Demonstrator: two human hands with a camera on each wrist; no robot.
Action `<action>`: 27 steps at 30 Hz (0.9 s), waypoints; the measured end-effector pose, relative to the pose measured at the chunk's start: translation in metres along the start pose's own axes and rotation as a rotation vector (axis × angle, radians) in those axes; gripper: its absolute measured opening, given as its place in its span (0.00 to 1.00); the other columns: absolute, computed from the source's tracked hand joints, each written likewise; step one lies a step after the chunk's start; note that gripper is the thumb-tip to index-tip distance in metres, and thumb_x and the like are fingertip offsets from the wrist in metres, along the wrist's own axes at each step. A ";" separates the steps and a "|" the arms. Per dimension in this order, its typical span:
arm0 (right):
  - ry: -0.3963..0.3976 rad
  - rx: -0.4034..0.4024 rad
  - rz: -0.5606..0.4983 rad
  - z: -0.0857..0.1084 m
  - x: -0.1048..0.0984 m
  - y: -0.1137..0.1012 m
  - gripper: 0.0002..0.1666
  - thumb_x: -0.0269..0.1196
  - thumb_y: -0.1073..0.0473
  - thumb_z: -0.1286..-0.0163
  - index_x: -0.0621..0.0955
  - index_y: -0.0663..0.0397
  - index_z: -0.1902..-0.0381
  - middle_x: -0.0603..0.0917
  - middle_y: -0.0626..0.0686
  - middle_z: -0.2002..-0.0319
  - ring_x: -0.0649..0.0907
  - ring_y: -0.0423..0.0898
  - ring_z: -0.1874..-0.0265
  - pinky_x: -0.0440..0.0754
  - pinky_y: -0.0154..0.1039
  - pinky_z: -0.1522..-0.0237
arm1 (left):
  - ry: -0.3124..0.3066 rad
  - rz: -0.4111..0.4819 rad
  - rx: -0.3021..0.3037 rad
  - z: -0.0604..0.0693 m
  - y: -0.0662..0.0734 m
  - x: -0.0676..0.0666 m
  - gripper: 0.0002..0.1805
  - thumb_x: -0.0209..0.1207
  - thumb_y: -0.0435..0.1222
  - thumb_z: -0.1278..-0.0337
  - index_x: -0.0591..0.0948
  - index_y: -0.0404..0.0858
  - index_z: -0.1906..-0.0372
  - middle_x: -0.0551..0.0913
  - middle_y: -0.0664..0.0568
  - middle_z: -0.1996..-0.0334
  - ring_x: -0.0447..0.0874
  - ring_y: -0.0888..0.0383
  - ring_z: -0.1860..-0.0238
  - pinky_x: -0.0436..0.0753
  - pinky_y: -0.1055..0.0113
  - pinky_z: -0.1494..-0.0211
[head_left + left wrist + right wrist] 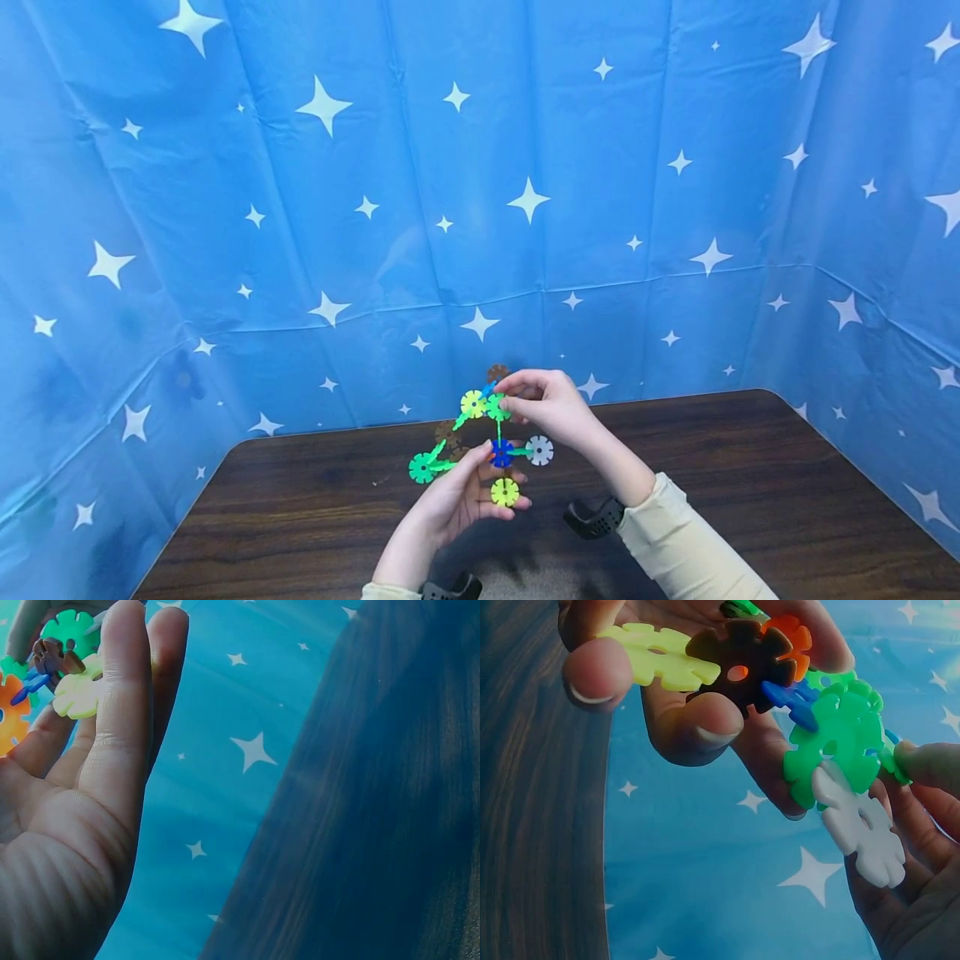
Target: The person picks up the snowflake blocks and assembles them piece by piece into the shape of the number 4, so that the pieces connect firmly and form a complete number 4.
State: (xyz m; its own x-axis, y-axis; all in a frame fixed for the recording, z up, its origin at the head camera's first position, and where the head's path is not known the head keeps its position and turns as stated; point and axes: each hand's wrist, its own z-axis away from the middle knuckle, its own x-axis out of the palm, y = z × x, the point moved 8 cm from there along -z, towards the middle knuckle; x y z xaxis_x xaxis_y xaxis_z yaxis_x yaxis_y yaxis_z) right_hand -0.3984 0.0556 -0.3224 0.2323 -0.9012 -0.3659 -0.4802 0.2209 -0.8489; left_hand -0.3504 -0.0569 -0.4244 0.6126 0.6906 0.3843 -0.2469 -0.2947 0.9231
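Notched plastic snowflake discs are slotted together into a branching, ring-like build held above the table. My left hand [456,504] supports it from below, thumb and fingers gripping it around the blue disc [501,454]. A white disc [539,450] sticks out to the right, and a yellow disc [505,492] hangs below near the left fingers. At the top, my right hand [553,408] pinches a green disc [495,407] beside another yellow one. Leftmost is a green disc [422,467]. An orange disc [801,643] and a brown disc [742,664] show in the right wrist view.
A dark wood-grain table [300,508] lies under both hands. Blue curtain [420,167] with white stars stands behind it and along both sides. Black straps [596,518] circle the wrists beside pale sleeves.
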 end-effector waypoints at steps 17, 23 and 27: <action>-0.039 -0.011 0.003 -0.001 0.003 -0.002 0.12 0.63 0.60 0.32 0.85 0.56 0.53 0.87 0.51 0.68 0.83 0.48 0.73 0.83 0.43 0.66 | 0.002 -0.008 -0.002 0.000 -0.001 0.000 0.36 0.44 0.56 0.28 0.61 0.36 0.29 0.81 0.47 0.55 0.86 0.47 0.56 0.83 0.64 0.58; -0.001 -0.003 -0.008 -0.001 0.002 -0.005 0.12 0.65 0.60 0.34 0.84 0.59 0.55 0.86 0.52 0.67 0.83 0.47 0.73 0.83 0.43 0.68 | 0.022 0.000 -0.013 -0.001 -0.003 -0.001 0.36 0.45 0.56 0.29 0.62 0.34 0.29 0.81 0.47 0.55 0.86 0.47 0.56 0.83 0.64 0.58; 0.004 -0.001 -0.003 -0.002 0.003 -0.004 0.10 0.65 0.60 0.34 0.85 0.60 0.57 0.86 0.52 0.69 0.82 0.47 0.75 0.82 0.42 0.68 | 0.029 -0.003 -0.018 -0.002 -0.004 -0.001 0.34 0.45 0.56 0.29 0.64 0.35 0.32 0.82 0.47 0.56 0.86 0.47 0.57 0.83 0.64 0.58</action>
State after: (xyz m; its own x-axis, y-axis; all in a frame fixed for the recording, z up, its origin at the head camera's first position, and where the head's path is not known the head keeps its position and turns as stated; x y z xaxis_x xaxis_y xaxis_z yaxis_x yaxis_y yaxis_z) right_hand -0.3971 0.0517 -0.3191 0.2309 -0.9033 -0.3616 -0.4804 0.2173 -0.8497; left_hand -0.3518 -0.0553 -0.4283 0.5916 0.7101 0.3818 -0.2587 -0.2813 0.9241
